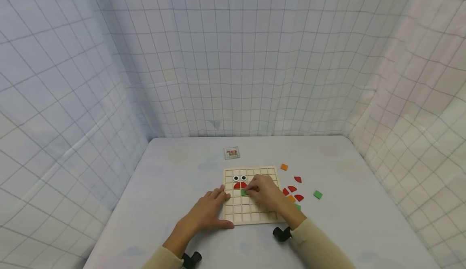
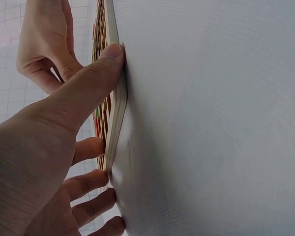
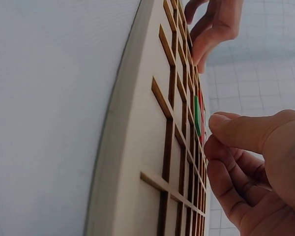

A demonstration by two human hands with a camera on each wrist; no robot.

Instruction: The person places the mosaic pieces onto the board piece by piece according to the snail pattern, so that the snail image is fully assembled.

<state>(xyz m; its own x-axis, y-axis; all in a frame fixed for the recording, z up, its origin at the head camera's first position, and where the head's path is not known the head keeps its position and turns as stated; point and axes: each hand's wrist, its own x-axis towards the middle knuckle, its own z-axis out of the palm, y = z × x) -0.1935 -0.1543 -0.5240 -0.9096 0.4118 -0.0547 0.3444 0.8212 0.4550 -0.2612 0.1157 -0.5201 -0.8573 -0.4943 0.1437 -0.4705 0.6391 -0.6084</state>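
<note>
While the left hand (image 1: 209,211) rests at the near-left corner of a pale wooden square grid board (image 1: 251,217), its grip is spread: thumb on the near rim, fingers apart along the left edge. Right hand (image 1: 267,194): grip nearly together, thumb and fingertips drawn close at a green square tile (image 1: 244,193); whether they pinch it or merely touch it, cannot tell. Said tile: on the board, just below two red quarter-round tiles (image 1: 237,185), themselves below two white tiles with black rings (image 1: 236,178). Board: lying flat on the white counter (image 1: 174,172). To its right, loose: red quarter-round pieces (image 1: 299,197), an orange square piece (image 1: 284,166), a green square piece (image 1: 318,194). Beyond it: a small picture card (image 1: 231,153).
</note>
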